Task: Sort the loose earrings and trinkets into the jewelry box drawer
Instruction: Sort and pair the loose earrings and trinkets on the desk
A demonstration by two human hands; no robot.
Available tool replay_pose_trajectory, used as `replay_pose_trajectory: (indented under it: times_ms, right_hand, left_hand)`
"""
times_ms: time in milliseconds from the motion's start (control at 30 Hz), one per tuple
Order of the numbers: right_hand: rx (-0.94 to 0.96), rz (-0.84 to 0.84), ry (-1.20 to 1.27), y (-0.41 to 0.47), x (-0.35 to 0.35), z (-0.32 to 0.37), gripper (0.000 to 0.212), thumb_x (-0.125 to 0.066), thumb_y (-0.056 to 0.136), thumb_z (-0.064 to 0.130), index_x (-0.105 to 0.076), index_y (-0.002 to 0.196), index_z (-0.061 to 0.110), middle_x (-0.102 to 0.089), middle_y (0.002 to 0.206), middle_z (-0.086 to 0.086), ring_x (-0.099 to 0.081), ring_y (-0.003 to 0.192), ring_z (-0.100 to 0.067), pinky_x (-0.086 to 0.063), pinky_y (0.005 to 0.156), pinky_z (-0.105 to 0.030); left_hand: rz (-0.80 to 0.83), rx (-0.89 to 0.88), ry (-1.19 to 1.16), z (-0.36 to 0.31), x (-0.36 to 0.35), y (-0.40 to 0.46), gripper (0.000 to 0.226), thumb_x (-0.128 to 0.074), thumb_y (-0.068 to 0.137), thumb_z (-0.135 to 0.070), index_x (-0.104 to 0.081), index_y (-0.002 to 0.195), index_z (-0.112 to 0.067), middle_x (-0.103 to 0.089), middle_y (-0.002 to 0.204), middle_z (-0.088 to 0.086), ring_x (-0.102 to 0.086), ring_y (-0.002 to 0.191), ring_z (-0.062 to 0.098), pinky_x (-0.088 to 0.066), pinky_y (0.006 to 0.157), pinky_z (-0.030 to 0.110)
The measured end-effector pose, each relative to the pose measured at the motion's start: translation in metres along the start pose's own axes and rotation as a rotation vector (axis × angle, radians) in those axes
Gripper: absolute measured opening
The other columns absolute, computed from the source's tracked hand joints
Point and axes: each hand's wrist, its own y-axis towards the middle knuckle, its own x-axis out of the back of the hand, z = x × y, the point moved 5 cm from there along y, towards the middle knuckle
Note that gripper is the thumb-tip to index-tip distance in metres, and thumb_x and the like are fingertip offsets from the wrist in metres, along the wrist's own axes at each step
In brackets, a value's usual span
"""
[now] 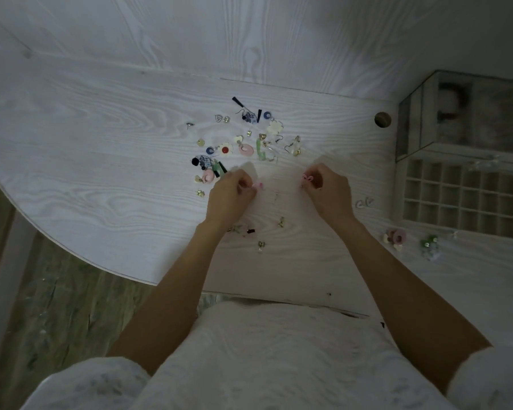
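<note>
Earrings (243,140) scattered in a loose pile on the white worktop (101,149), far of both hands; more strays near the arms, plus two small paired groups (396,238) set at the right, just near of the drawer. Jewelry box drawer (459,199) pulled out at the right edge, a grid of small open compartments, apparently all still vacant, though dim light makes that hard to confirm. Glass-sided jewelry box (462,113) standing just far of it.

Left hand (231,193) curled, fingers pinching a small pink piece (259,184) just above the worktop. Right hand (328,190) likewise curled, fingertips pinched on a matching pink-and-red piece (307,178). Looks like a pair being matched up before going to the drawer.

Handling, as a judgement: very light, small, hard pieces, likely resin or enamel with thin wire hooks and posts. Easy to flick away or drop, and hooks prone to snagging on each other in the pile. Best taken by the flat body or bead between thumb and fingertip, not by the wire, which could bend. Tangled ones to be lifted apart slowly. Compartments small, so a low, close release to stop bouncing out.
</note>
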Motion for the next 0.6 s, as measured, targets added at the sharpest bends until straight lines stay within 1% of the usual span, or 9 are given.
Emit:
replay_pose_trajectory:
  times_ms: [100, 133, 200, 300, 367, 433, 500, 567, 600]
  right_hand:
    - [-0.005, -0.023, 0.072, -0.020, 0.016, -0.012, 0.003, -0.063, 0.086, 0.015, -0.062, 0.088, 0.015, -0.067, 0.079, 0.001, -0.063, 0.073, -0.011, -0.051, 0.070, -0.029]
    - [-0.029, -0.045, 0.132, -0.032, 0.027, -0.021, 0.003, -0.062, 0.087, 0.012, -0.061, 0.088, 0.014, -0.066, 0.078, -0.001, -0.065, 0.072, -0.012, -0.053, 0.070, -0.031]
    - [-0.088, -0.078, 0.240, -0.057, 0.043, -0.042, 0.007, -0.056, 0.090, 0.006, -0.058, 0.088, 0.013, -0.064, 0.075, -0.005, -0.066, 0.070, -0.016, -0.057, 0.069, -0.036]
    - [-0.167, -0.129, 0.200, -0.095, 0.063, -0.084, 0.011, -0.052, 0.091, 0.004, -0.060, 0.090, 0.012, -0.062, 0.075, -0.006, -0.063, 0.068, -0.021, -0.057, 0.068, -0.040]
    - [-0.222, -0.143, 0.135, -0.116, 0.071, -0.108, 0.011, -0.054, 0.089, 0.007, -0.062, 0.092, 0.013, -0.063, 0.080, -0.006, -0.062, 0.071, -0.022, -0.055, 0.071, -0.041]
    - [-0.284, -0.126, 0.084, -0.132, 0.076, -0.125, 0.011, -0.057, 0.087, 0.010, -0.063, 0.095, 0.015, -0.064, 0.081, -0.005, -0.060, 0.073, -0.020, -0.050, 0.070, -0.033]
    - [-0.351, -0.084, 0.099, -0.143, 0.077, -0.137, 0.017, -0.062, 0.083, 0.010, -0.062, 0.099, 0.015, -0.064, 0.080, -0.003, -0.058, 0.074, -0.017, -0.042, 0.067, -0.024]
    - [-0.375, -0.079, 0.108, -0.147, 0.076, -0.142, 0.022, -0.063, 0.082, 0.010, -0.060, 0.103, 0.013, -0.065, 0.085, -0.005, -0.058, 0.077, -0.017, -0.039, 0.068, -0.022]
    - [-0.370, -0.098, 0.081, -0.147, 0.078, -0.145, 0.024, -0.064, 0.082, 0.010, -0.060, 0.105, 0.012, -0.065, 0.091, -0.007, -0.058, 0.079, -0.018, -0.037, 0.068, -0.022]
  left_hand:
    - [-0.038, -0.044, -0.216, -0.015, 0.009, -0.009, 0.011, -0.063, 0.087, -0.018, -0.054, 0.082, -0.013, -0.061, 0.100, -0.003, -0.058, 0.084, 0.008, -0.044, 0.066, 0.009]
    - [-0.024, -0.054, -0.297, -0.026, 0.005, -0.015, 0.013, -0.063, 0.087, -0.015, -0.052, 0.080, -0.016, -0.063, 0.101, -0.005, -0.061, 0.086, 0.006, -0.046, 0.068, 0.008]
    - [0.006, -0.074, -0.410, -0.047, -0.006, -0.028, 0.018, -0.062, 0.088, -0.012, -0.049, 0.077, -0.019, -0.067, 0.093, -0.004, -0.065, 0.086, 0.005, -0.049, 0.071, 0.011]
    - [0.105, -0.072, -0.491, -0.074, -0.045, -0.046, 0.011, -0.057, 0.090, -0.008, -0.048, 0.085, -0.011, -0.069, 0.083, 0.002, -0.068, 0.083, 0.007, -0.051, 0.068, 0.017]
    - [0.187, -0.093, -0.373, -0.089, -0.077, -0.057, 0.009, -0.057, 0.089, -0.012, -0.049, 0.088, -0.014, -0.070, 0.082, 0.001, -0.067, 0.078, 0.012, -0.051, 0.068, 0.023]
    - [0.303, -0.123, -0.185, -0.101, -0.110, -0.069, 0.007, -0.057, 0.087, -0.015, -0.052, 0.092, -0.015, -0.069, 0.080, -0.002, -0.064, 0.072, 0.014, -0.045, 0.063, 0.023]
    - [0.413, -0.145, -0.065, -0.113, -0.137, -0.081, 0.009, -0.056, 0.088, -0.017, -0.056, 0.096, -0.014, -0.068, 0.080, -0.002, -0.062, 0.071, 0.016, -0.042, 0.059, 0.022]
    - [0.463, -0.173, 0.066, -0.118, -0.154, -0.087, 0.011, -0.054, 0.089, -0.020, -0.057, 0.098, -0.014, -0.069, 0.083, 0.001, -0.061, 0.073, 0.019, -0.041, 0.059, 0.025]
    - [0.453, -0.196, 0.136, -0.120, -0.157, -0.088, 0.012, -0.054, 0.090, -0.021, -0.057, 0.099, -0.014, -0.068, 0.083, 0.002, -0.061, 0.075, 0.020, -0.040, 0.061, 0.026]
